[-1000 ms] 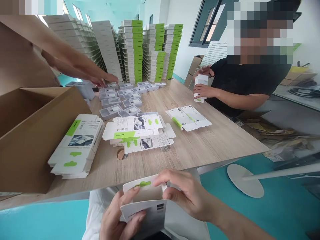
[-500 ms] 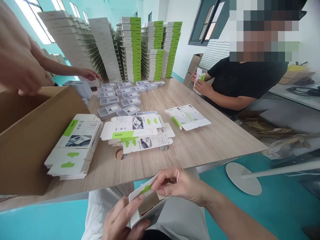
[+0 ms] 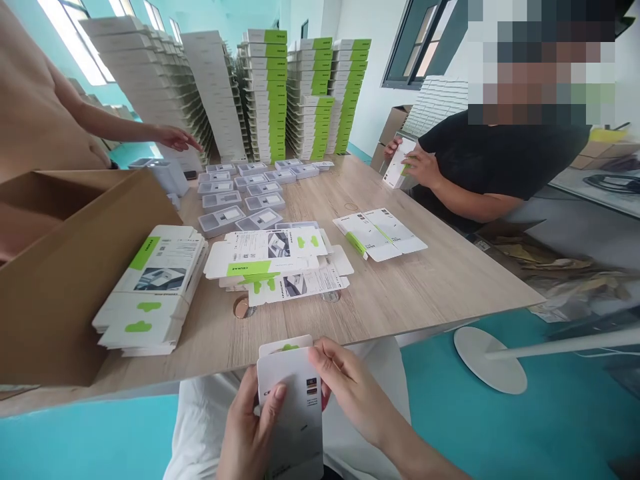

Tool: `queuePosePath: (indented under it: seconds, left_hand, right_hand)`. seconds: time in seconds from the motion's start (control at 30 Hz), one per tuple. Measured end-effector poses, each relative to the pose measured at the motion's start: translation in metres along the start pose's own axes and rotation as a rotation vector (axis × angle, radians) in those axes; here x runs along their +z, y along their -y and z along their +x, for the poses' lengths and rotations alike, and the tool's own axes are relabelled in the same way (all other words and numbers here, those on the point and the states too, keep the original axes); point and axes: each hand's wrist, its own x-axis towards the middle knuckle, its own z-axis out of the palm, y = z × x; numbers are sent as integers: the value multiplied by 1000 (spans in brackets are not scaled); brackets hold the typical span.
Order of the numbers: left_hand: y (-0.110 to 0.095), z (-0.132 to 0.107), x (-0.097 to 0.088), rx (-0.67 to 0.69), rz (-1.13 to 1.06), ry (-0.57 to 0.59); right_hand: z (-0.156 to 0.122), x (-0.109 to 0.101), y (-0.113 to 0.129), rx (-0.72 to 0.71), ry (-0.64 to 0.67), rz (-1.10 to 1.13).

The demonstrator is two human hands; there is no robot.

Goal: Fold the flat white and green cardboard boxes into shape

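Observation:
A white cardboard box [image 3: 293, 427] with a green hang-hole tab is held over my lap, its printed face toward me. My left hand [image 3: 250, 420] grips its left side, thumb on the front face. At the upper right edge, my right hand [image 3: 345, 387] pinches the box, thumb in front and the other fingers partly hidden behind. A top flap stands up behind the front panel. Beyond the table edge lies a loose pile of flat box blanks [image 3: 270, 257]. Two more unfolded blanks [image 3: 381, 233] rest to its right.
A bundled stack of flat boxes [image 3: 155, 287] stands beside a large brown carton [image 3: 80, 267]. Clear plastic trays [image 3: 263, 219] cover the table's far left part, before tall stacks of boxes [image 3: 265, 93]. A co-worker [image 3: 490, 160] at right holds a white box; another person's hand [image 3: 177, 138] reaches in from the left.
The box has turned from lying tilted with its opening showing to standing with its front face toward me. My right hand has shifted down its right edge. The right co-worker's box has turned.

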Motion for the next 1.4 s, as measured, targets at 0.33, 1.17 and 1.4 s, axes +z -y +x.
queuePosePath:
  seconds: [0.33, 1.17, 1.4]
  left_hand:
    - [1, 12, -5, -211, 28, -1]
    - [6, 31, -16, 152, 178, 387]
    - [3, 26, -10, 164, 141, 236]
  right_hand:
    - [4, 22, -4, 53, -134, 168]
    - [13, 24, -13, 94, -249, 246]
    - [8, 35, -26, -23, -371, 217]
